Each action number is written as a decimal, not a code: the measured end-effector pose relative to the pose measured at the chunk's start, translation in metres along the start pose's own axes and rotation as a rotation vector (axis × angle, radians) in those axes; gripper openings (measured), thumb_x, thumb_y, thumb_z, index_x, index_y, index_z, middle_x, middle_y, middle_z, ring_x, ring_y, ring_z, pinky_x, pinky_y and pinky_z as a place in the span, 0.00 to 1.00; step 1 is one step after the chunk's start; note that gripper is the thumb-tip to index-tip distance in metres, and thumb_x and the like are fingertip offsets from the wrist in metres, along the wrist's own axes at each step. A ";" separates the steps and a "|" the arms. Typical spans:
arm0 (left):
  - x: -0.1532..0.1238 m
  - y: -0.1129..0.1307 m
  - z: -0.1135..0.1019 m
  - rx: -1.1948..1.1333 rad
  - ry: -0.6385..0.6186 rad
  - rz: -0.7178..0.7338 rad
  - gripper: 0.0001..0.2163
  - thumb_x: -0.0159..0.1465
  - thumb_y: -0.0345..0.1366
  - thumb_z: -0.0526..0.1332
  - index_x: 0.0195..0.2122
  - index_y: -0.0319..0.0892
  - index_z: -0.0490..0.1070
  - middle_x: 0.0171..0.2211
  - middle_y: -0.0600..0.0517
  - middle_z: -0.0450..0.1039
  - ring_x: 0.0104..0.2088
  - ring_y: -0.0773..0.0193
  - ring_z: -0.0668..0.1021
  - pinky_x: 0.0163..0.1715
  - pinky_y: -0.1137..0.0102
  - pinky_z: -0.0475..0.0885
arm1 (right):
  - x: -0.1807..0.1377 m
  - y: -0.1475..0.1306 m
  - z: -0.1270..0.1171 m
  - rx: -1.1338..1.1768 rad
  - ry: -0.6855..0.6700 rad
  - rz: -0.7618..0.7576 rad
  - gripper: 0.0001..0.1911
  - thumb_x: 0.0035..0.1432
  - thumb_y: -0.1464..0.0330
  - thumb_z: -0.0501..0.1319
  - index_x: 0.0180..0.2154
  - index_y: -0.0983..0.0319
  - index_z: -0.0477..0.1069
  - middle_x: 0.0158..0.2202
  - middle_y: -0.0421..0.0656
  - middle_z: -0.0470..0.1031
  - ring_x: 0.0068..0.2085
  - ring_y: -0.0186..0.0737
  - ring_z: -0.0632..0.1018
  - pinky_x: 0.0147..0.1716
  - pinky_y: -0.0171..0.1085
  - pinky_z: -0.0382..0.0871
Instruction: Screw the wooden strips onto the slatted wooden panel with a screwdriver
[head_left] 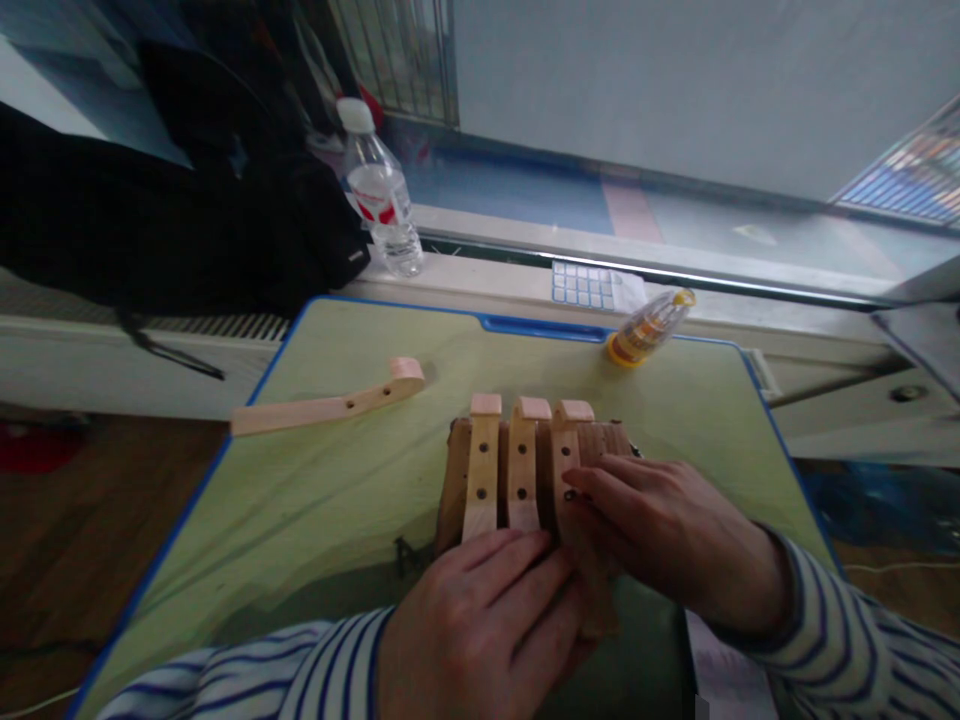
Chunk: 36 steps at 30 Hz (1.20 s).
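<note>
A wooden assembly (517,470) lies on the green table (315,500), with three pale curved slats side by side on darker boards. My left hand (487,625) rests over its near end, fingers together and pressed flat on the slats. My right hand (667,535) lies on the right part, fingertips at a hole in the rightmost slat (566,445). A fourth loose slat (330,405) with a hooked end lies apart to the left.
A small yellow-capped bottle (649,328) lies on its side at the table's far edge. A water bottle (381,195) and a black bag (172,210) sit on the sill behind. A small dark part (405,553) lies left of my left hand.
</note>
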<state>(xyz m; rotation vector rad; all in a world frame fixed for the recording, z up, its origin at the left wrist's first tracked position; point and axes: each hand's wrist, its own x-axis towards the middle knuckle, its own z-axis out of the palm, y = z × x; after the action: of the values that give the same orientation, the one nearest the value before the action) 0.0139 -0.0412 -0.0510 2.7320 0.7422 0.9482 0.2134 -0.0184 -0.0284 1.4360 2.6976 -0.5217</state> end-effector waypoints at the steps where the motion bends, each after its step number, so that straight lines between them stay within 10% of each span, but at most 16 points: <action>1: 0.000 0.000 0.000 -0.001 0.001 0.002 0.08 0.64 0.36 0.56 0.37 0.42 0.74 0.36 0.55 0.78 0.37 0.63 0.78 0.34 0.67 0.76 | 0.000 0.000 0.000 0.002 0.003 -0.003 0.06 0.62 0.70 0.51 0.40 0.60 0.65 0.32 0.40 0.71 0.31 0.35 0.71 0.25 0.35 0.56; 36: -0.001 0.000 0.000 0.005 -0.031 0.010 0.08 0.64 0.36 0.57 0.39 0.42 0.74 0.36 0.52 0.77 0.37 0.63 0.77 0.36 0.67 0.75 | -0.002 0.004 0.003 0.019 0.034 -0.019 0.09 0.62 0.70 0.53 0.43 0.60 0.68 0.33 0.41 0.74 0.31 0.33 0.73 0.27 0.33 0.60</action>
<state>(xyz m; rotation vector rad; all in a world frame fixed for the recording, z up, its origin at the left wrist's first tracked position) 0.0135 -0.0417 -0.0517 2.7505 0.7273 0.9053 0.2174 -0.0188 -0.0321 1.4385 2.7424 -0.5307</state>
